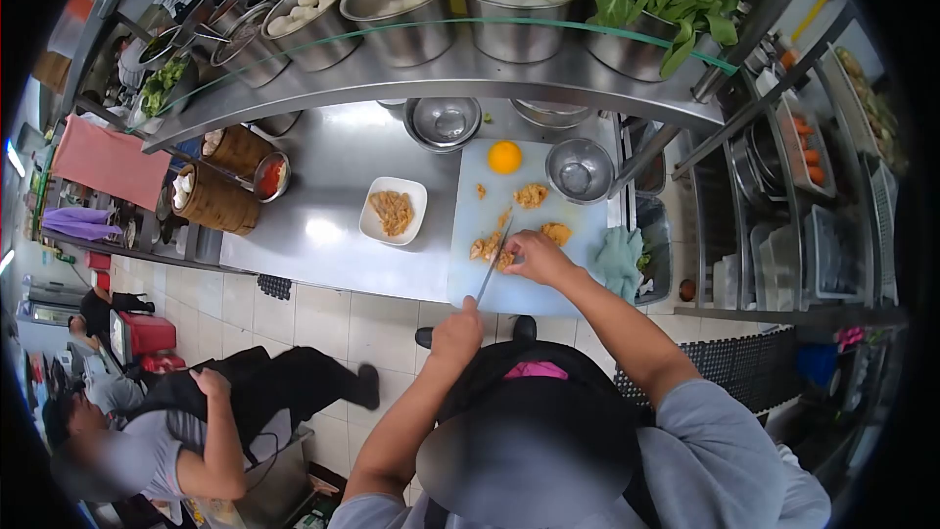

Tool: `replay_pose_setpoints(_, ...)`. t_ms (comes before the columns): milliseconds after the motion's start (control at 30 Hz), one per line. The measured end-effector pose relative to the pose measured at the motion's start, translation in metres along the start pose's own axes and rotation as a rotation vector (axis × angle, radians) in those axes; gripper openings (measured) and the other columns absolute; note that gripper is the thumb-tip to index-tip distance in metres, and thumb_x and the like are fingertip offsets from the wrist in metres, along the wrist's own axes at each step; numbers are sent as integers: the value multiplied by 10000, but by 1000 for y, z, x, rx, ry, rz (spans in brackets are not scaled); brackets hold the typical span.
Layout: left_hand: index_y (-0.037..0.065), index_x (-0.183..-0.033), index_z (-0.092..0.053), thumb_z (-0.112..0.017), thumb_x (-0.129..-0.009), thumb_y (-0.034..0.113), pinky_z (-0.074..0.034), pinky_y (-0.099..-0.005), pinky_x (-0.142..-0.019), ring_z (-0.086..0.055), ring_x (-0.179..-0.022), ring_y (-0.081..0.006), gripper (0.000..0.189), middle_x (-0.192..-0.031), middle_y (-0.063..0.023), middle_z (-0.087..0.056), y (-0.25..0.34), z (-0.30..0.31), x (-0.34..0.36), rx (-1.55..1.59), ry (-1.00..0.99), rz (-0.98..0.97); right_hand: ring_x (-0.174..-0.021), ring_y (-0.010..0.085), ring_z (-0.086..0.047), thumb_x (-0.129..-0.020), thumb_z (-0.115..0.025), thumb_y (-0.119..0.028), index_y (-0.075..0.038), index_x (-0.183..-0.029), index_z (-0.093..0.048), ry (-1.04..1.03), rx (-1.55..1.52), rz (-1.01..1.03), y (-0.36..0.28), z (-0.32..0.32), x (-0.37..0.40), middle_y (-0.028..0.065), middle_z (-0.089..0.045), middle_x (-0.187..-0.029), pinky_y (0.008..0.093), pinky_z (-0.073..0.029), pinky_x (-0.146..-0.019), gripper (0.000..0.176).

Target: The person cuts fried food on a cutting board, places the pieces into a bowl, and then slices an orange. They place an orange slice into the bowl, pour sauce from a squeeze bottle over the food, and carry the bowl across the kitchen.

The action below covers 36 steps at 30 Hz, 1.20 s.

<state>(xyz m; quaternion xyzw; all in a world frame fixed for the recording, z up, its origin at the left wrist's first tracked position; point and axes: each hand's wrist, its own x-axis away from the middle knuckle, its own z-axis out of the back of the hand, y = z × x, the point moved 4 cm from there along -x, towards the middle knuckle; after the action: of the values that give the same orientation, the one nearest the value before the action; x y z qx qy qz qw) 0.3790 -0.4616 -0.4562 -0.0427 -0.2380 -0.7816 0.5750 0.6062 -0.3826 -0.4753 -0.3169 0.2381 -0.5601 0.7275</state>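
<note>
My left hand (457, 335) is closed around the handle of a knife (495, 255), whose blade slants up over the cutting board (470, 171). Beside the blade, the bent fingers of my right hand (537, 260) pinch a golden-brown piece of food, perhaps cooked meat. Chopped pieces (484, 248) of the same food lie left of the blade. Another small pile (531, 196) sits farther up the board, and a larger piece (557, 233) rests just above my right hand. My fingers partly hide the piece they hold.
On the board stand an orange (504, 157) and a metal bowl (580, 171); a green cloth (617, 264) lies at its right edge. A white dish (394, 211) holds similar food. Bamboo steamers (217, 201) stand left. Overhead runs a metal shelf (431, 83). A co-worker (196, 431) is at lower left.
</note>
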Motion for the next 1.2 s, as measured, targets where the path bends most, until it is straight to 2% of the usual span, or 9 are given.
replay_pose_setpoints(267, 16, -1129, -513, -538, -1040, 224, -590, -602, -651, -724, -723, -494, 227, -767, -287, -713, 12, 57, 50, 8, -65, -38, -929, 350, -692, -730, -925, -222, -29, -968, -687, 30, -46, -61, -3, 5, 7, 160, -725, -975, 456, -550, -832, 388)
replay_pose_setpoints(500, -2, -1135, -518, -530, -1043, 225, -594, -606, -661, -722, -722, -495, 245, -772, -288, -715, 12, 37, 49, 45, -88, -9, -863, 352, -701, -741, -916, -222, -19, -893, -687, -47, -34, -80, 0, 5, 1, 160, -727, -887, 447, -559, -790, 342)
replay_pose_setpoints(700, 4, -1135, -513, -495, -1056, 221, -592, -601, -665, -724, -735, -488, 231, -771, -272, -717, 15, -10, 2, 32, -3, -9, -820, 340, -705, -747, -908, -205, -19, -865, -686, -39, -18, -58, 1, 5, 4, 151, -722, -834, 441, -563, -763, 313)
replay_pose_setpoints(800, 10, -1125, -513, -498, -1059, 241, -577, -619, -682, -714, -753, -507, 241, -789, -284, -714, 9, 2, 1, 68, -35, -37, -874, 340, -706, -745, -900, -167, -34, -930, -679, -85, -76, -128, -1, 9, 8, 148, -730, -910, 440, -557, -787, 317)
replay_pose_setpoints(867, 18, -1117, -518, -504, -1059, 250, -566, -632, -694, -707, -762, -519, 240, -800, -293, -712, 2, 23, 15, 104, -6, -6, -1002, 353, -688, -747, -848, -67, -51, -1207, -652, -108, -78, -153, -11, 14, 13, 191, -681, -1209, 450, -556, -846, 500)
replay_pose_setpoints(900, 26, -1110, -522, -509, -1059, 260, -554, -646, -705, -700, -771, -531, 240, -810, -302, -709, -4, 30, 23, 141, 15, 25, -1002, 353, -688, -747, -848, -67, -51, -1207, -652, -108, -79, -156, -8, 10, 13, 191, -681, -1209, 450, -556, -846, 500)
replay_pose_setpoints(967, 30, -1104, -525, -519, -1056, 264, -542, -658, -719, -689, -784, -547, 239, -817, -313, -705, -25, 37, 37, 163, 26, 98, -1125, 383, -648, -736, -770, 31, -129, -1506, -489, -59, 19, 18, -9, 1, 11, 227, -477, -1496, 468, -555, -930, 835)
replay_pose_setpoints(1067, 32, -1099, -528, -537, -1052, 264, -522, -675, -735, -669, -801, -573, 237, -833, -331, -697, -63, 11, 53, 252, 54, 166, -1181, 408, -628, -726, -706, 83, -223, -1619, -376, -201, 152, -35, -24, -6, -3, 230, -350, -1587, 469, -558, -993, 1000)
replay_pose_setpoints(1200, 8, -1123, -528, -546, -1055, 254, -500, -685, -745, -648, -844, -594, 256, -865, -352, -686, -56, -6, 58, 452, 26, 131, -1212, 427, -621, -733, -694, 85, -275, -1618, -386, -298, 215, -11, -43, -6, -19, 225, -352, -1591, 462, -553, -1025, 1004)
